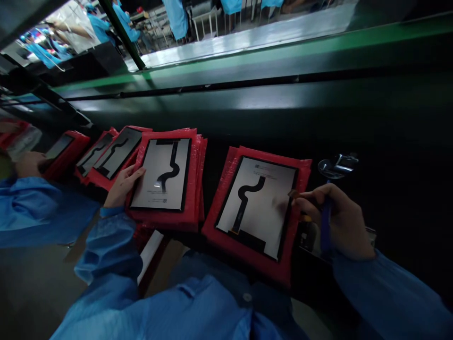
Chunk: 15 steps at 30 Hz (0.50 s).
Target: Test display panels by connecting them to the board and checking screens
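My left hand (124, 185) rests at the left edge of a flat display panel (148, 182), thumb over its edge and fingers partly hidden. This panel, grey-white with a black S-shaped strip, lies on a stack of red bubble-wrap pouches (193, 189). My right hand (338, 219) is closed around a blue-handled tool (326, 229) with a shiny metal head. Its fingertips also pinch a small brownish piece (293, 194), too small to name, at the right edge of a second panel (264, 212). That panel lies on more red pouches (283, 271).
Further panels (118, 151) on red pouches lie to the left, near a co-worker's hand (30, 164) and blue sleeve. A dark metal ledge with a green rim (247, 49) runs along the back. Small dark items (307, 236), partly hidden, lie under my right hand.
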Available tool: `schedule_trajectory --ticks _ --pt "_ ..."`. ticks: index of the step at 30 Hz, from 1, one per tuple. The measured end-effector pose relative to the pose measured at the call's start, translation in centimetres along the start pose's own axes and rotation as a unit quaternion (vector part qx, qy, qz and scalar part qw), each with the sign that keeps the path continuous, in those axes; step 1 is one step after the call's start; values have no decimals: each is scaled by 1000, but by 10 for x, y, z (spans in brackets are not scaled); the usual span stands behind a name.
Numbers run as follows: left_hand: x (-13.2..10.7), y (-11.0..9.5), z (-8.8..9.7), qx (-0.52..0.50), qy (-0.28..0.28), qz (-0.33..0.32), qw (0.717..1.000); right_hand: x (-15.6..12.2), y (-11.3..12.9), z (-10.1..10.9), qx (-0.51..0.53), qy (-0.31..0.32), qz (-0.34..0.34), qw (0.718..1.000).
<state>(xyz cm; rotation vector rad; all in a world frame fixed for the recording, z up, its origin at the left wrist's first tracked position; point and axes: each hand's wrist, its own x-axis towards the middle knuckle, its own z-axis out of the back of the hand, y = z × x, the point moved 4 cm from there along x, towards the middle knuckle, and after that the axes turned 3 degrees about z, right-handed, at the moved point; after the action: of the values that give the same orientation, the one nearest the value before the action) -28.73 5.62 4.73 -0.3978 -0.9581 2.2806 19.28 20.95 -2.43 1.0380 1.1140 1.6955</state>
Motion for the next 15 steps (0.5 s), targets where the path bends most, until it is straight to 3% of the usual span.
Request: schedule_trajectory --ticks 3,5,6,8,11,12,13,15 --pt "-11 -17 9 153 -120 -81 978 -6 -8 1 -27 -23 -18 999" --pt "-34 -40 8 169 -207 -136 954 -12 -6 2 -46 -68 -17 996" --pt "-50 -55 0 157 -215 -181 947 -16 -1 3 -53 -96 -3 994" --pt "-83 -88 -25 91 -148 -267 948 -23 15 1 -75 -151 48 985" --pt "-123 -126 -69 91 51 -338 935 -34 47 -4 -100 -208 132 964" --pt "-128 -132 -75 95 79 -343 931 -38 56 -5 -105 -226 152 956" --pt "-127 -133 -75 104 84 -339 931 -42 64 -5 -111 -238 161 951" --pt "-109 -120 -57 136 24 -303 943 -46 75 -7 -114 -216 146 959"
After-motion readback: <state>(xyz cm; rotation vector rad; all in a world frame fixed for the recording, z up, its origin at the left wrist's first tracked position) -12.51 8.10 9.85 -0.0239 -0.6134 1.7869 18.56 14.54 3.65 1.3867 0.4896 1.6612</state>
